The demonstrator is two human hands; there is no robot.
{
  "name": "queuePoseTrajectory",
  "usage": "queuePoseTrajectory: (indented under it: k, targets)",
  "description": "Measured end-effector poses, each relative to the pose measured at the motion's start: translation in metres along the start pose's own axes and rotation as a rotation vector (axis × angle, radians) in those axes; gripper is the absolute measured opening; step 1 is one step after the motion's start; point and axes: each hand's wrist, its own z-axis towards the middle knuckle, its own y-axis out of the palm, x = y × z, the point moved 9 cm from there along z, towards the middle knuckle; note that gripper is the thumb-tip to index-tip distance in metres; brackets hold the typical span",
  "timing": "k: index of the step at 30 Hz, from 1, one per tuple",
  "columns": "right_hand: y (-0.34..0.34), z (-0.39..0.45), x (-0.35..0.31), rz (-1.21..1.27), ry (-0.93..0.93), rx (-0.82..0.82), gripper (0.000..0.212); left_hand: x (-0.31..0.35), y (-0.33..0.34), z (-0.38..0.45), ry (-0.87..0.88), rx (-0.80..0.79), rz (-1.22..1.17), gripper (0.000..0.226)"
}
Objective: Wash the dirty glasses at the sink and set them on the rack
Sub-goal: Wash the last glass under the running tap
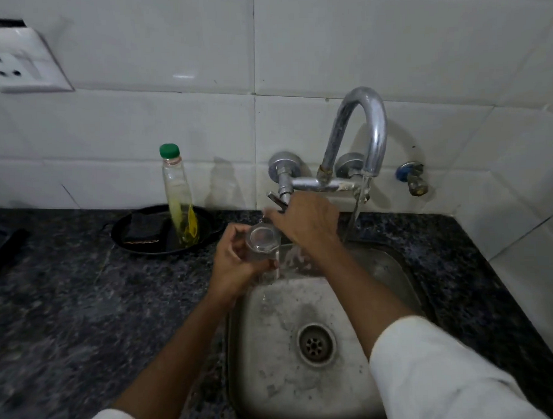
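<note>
Over steel sink (393, 268), dark granite counter (68, 295), white tiles (140, 120).

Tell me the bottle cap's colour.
Green: the cap tops the clear bottle, seen best in the head view.

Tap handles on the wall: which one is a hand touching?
The left handle, under the right hand; the other, beside the water stream, is untouched.

Glossy white wall tiles (326, 44) back a dark speckled granite bench (68, 295). A white socket plate (22, 61) sits at ten o'clock. Light is dim, with faint glare on the tiles.
</note>
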Motion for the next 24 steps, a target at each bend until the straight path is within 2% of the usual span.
queuePoseTrajectory:
  k: [2,6,8,10,11,14,15,17,20,24]
  targets:
    - [0.007,0.009,-0.001,0.054,0.021,-0.026,0.049,0.003,-0.008,0.001,0.013,-0.001,-0.009,0.069]
    - [0.033,0.007,0.021,0.589,0.243,-0.116,0.053,0.003,-0.014,0.004,0.009,-0.024,-0.023,0.072]
    - [0.041,-0.003,0.022,0.742,0.271,-0.190,0.037,0.003,-0.015,0.005,-0.008,-0.042,-0.037,0.072]
    - [0.044,-0.022,0.027,0.745,0.231,-0.239,0.011,0.003,-0.013,0.005,-0.033,-0.071,-0.061,0.070]
    - [0.046,-0.034,0.031,0.737,0.196,-0.281,0.011,0.003,-0.012,0.006,-0.043,-0.085,-0.077,0.068]
    - [0.056,-0.077,0.023,0.830,0.051,-0.471,0.064,0.010,-0.001,0.003,-0.047,-0.161,-0.108,0.067]
    - [0.055,-0.086,0.020,0.916,0.040,-0.468,0.071,0.015,0.007,-0.001,-0.048,-0.205,-0.116,0.066]
    - [0.047,-0.095,0.023,1.037,0.082,-0.333,0.070,0.025,0.025,-0.010,-0.065,-0.302,-0.136,0.062]
    - [0.026,-0.102,0.039,0.959,0.128,-0.131,0.058,0.034,0.044,-0.024,-0.137,-0.403,-0.171,0.046]
    - [0.003,-0.119,0.055,0.766,0.101,-0.096,0.053,0.033,0.045,-0.044,-0.283,-0.437,-0.107,0.036]
